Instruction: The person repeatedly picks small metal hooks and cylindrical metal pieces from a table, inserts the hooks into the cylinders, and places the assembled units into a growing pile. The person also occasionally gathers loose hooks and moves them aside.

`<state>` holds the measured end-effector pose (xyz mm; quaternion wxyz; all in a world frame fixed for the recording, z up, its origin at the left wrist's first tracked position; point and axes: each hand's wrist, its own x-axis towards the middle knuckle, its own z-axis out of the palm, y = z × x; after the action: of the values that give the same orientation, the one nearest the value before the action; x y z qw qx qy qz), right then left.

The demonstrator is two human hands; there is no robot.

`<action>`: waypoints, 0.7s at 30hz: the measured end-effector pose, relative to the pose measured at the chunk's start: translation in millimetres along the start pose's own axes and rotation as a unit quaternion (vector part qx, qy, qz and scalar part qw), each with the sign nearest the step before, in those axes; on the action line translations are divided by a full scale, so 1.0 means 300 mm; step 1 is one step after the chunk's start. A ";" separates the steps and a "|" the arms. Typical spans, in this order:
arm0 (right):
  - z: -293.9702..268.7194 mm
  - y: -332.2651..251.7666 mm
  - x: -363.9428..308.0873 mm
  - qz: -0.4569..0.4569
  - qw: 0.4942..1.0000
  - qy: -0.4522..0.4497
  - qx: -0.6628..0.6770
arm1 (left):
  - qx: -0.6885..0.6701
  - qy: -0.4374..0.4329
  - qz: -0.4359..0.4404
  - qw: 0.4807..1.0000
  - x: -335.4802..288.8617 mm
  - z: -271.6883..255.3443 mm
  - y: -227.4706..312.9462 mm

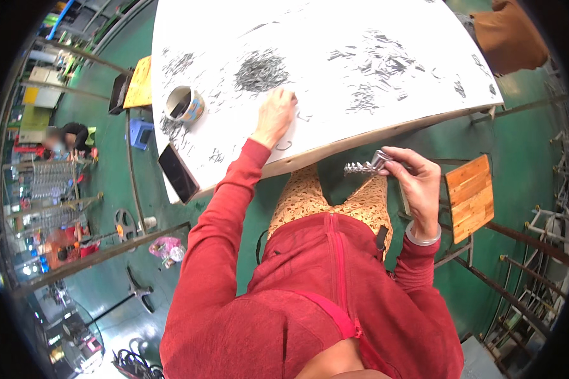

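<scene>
Over the white tabletop (322,76), my left hand (275,118) is at the near side of a heap of small dark metal pieces (260,71). Its fingers are curled together, and whatever they may hold is too small to make out. Off the table's near edge, my right hand (417,180) pinches a shiny metal piece with a corkscrew-like spiral (362,167) between thumb and fingers. The spiral end points left, over my lap. A few small curved pieces (284,145) lie close to my left wrist.
More loose dark pieces (385,63) are spread on the table's right half. A round tub (184,104) and a dark phone (178,172) sit at the left. Wooden stools (471,197) stand beside the table. Someone in brown (509,38) is at the far right.
</scene>
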<state>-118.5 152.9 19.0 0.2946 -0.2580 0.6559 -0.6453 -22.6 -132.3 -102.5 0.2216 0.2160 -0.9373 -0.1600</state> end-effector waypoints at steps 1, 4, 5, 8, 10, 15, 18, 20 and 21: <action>-0.003 -0.005 -0.006 0.006 1.000 0.009 -0.013 | -0.029 0.013 0.004 0.999 0.017 0.009 0.021; 0.003 0.006 -0.013 0.003 0.999 0.023 -0.026 | -0.118 0.023 0.016 0.993 0.055 0.052 0.128; 0.006 0.004 -0.018 0.003 0.999 0.028 -0.024 | -0.134 0.028 0.012 0.991 0.064 0.072 0.169; 0.008 -0.012 -0.038 -0.020 0.998 0.043 -0.030 | -0.183 0.077 0.027 0.980 0.068 0.105 0.273; 0.006 -0.022 -0.056 -0.041 0.997 0.058 -0.034 | -0.194 0.075 -0.001 0.978 0.065 0.108 0.293; -0.007 -0.035 -0.097 -0.059 0.995 0.072 -0.031 | -0.094 0.080 -0.089 0.988 0.059 0.058 0.116; -0.024 -0.018 -0.116 -0.069 0.994 0.072 -0.031 | -0.024 0.065 -0.088 0.994 0.060 0.005 0.048; -0.034 -0.012 -0.125 -0.061 0.995 0.074 -0.037 | 0.012 0.037 -0.077 0.996 0.069 0.008 0.052; -0.037 -0.008 -0.127 -0.058 0.995 0.078 -0.034 | 0.031 0.020 -0.071 0.997 0.078 0.025 0.069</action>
<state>-100.3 187.9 23.4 0.1950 -0.2543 0.6825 -0.6569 -52.0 -124.1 -92.7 0.2213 0.2918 -0.9196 -0.1418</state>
